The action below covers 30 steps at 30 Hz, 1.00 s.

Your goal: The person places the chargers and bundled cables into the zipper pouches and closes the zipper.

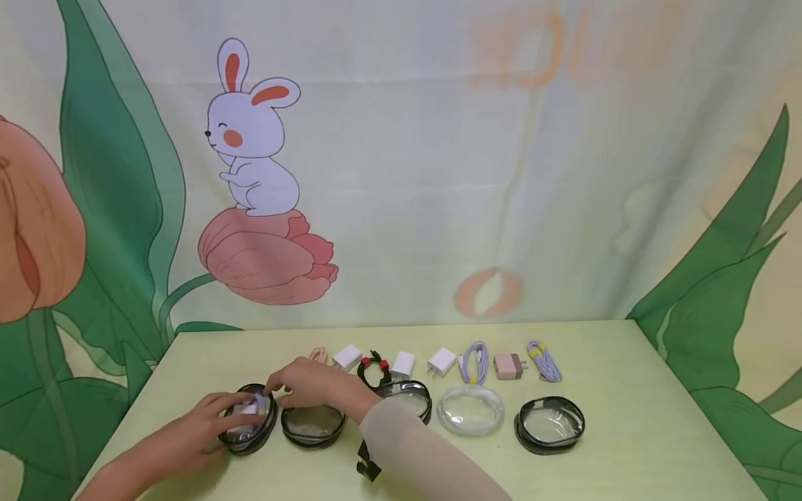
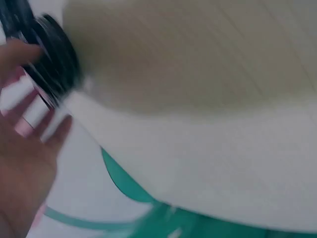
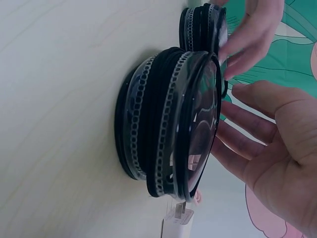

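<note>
My left hand [image 1: 195, 428] holds the leftmost round clear pouch [image 1: 271, 426], which has black edging. Its fingers lie across the top, and in the left wrist view the thumb overlaps the pouch's dark side wall [image 2: 57, 54]. Under the clear top a pale purple cable [image 1: 260, 401] and something white show between the fingers. My right hand [image 1: 316, 381] reaches in from the far right side, fingertips at that pouch's rim, thumb and fingers apart. Below its palm sits a second black-edged pouch [image 3: 153, 124], with a zip band round its side.
Further right stand a black-edged pouch [image 1: 428, 410], a white-edged one [image 1: 471, 424] and another black-edged one [image 1: 550, 444]. Behind them lie white chargers [image 1: 442, 360], a pink charger [image 1: 506, 366], a black cable [image 1: 370, 376] and purple cables [image 1: 544, 362]. A printed cloth [image 1: 401, 174] hangs behind the table.
</note>
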Available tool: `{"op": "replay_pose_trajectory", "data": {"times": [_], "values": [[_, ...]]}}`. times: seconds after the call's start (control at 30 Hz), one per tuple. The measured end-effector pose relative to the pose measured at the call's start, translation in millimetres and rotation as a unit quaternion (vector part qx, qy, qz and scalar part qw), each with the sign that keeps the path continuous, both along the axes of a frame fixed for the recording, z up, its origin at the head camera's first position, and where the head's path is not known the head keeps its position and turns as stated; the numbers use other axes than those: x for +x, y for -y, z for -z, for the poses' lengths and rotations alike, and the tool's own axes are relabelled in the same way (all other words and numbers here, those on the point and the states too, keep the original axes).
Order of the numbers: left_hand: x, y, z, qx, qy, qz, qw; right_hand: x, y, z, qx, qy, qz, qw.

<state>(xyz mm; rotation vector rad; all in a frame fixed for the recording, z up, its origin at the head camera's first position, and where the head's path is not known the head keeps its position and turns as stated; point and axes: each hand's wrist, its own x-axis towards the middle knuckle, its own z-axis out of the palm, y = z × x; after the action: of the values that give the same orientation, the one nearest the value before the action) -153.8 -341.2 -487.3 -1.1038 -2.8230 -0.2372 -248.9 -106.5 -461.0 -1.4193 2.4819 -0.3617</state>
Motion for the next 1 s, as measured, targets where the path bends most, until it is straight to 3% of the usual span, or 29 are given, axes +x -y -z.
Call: {"op": "replay_pose_trajectory", "data": {"times": [0.07, 0.13, 0.23, 0.33, 0.43, 0.53, 0.67, 0.77, 0.87, 0.93, 1.0], "values": [[4.6, -11.8, -1.7, 0.012, 0.043, -0.072, 0.9964, 0.1, 1.3, 1.0, 0.002, 0.000, 0.002, 1.0000], [8.9, -26.7, -2.9, 0.024, 0.070, -0.148, 0.9862, 0.2, 2.5, 2.1, 0.004, -0.003, 0.002, 1.0000], [11.7, -44.0, -0.5, 0.029, 0.073, -0.234, 0.9690, 0.1, 4.7, 2.7, 0.003, -0.007, 0.000, 1.0000], [12.0, -53.9, -0.2, 0.021, 0.089, -0.308, 0.9471, 0.1, 6.4, 2.5, 0.003, -0.016, 0.003, 0.9999], [12.2, -57.4, -0.4, 0.016, 0.101, -0.347, 0.9322, -0.3, 7.5, 1.8, 0.007, -0.031, 0.012, 0.9994], [12.0, -55.4, 0.2, 0.005, 0.122, -0.343, 0.9315, -1.2, 7.8, 1.7, 0.008, -0.037, 0.019, 0.9991], [13.0, -44.4, -1.4, -0.030, 0.123, -0.297, 0.9465, -1.8, 7.3, 1.7, 0.002, -0.031, 0.017, 0.9994], [13.1, -32.8, -5.0, -0.024, 0.087, -0.243, 0.9659, -2.5, 7.1, 1.7, 0.002, -0.031, 0.015, 0.9994], [13.8, -22.0, -5.7, 0.013, 0.041, -0.181, 0.9825, -3.1, 8.1, 2.6, 0.005, -0.033, 0.012, 0.9994], [14.5, -17.3, -3.8, 0.037, 0.012, -0.150, 0.9880, -3.3, 10.1, 4.0, 0.008, -0.035, 0.011, 0.9993], [15.4, -15.1, -1.3, 0.049, 0.008, -0.150, 0.9875, -3.1, 13.2, 6.7, 0.015, -0.049, 0.008, 0.9986]]}}
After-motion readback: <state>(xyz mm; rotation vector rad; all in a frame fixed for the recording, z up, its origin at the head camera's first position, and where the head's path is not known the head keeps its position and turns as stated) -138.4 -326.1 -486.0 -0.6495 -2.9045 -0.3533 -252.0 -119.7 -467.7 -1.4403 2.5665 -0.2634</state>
